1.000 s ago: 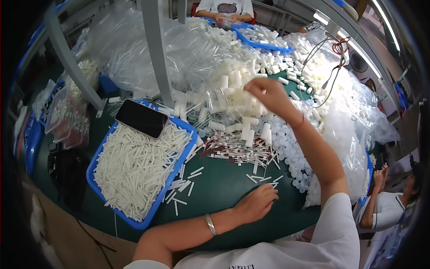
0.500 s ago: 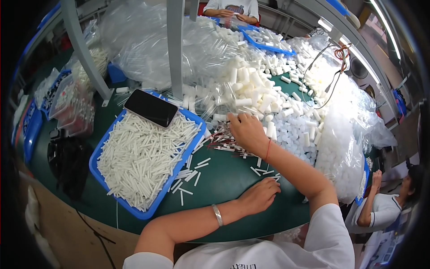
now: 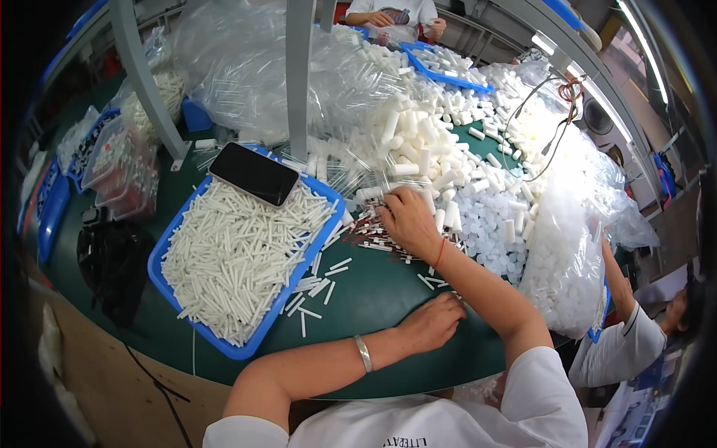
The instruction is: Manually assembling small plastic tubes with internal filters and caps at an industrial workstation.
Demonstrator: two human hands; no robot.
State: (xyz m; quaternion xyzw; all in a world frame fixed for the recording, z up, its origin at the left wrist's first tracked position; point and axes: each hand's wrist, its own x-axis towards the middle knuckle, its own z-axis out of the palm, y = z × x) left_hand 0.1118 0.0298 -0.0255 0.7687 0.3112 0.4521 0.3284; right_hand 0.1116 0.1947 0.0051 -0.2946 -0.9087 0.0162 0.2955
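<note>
Two bare hands show in the head view. The right hand (image 3: 412, 222) reaches onto the pile of thin red-and-white sticks (image 3: 373, 243), fingers bent and close together; whether they pinch anything cannot be told. The left hand (image 3: 433, 322) lies on the table, fingers curled inward, near a few loose white sticks (image 3: 427, 283); its grip cannot be told either. The pile sits mid-table, right of the blue tray (image 3: 252, 349); most of its visible sticks lie flat, long axes roughly left to right. The table (image 3: 373, 287) is dark green. Grey posts (image 3: 297, 89) stand behind the tray.
</note>
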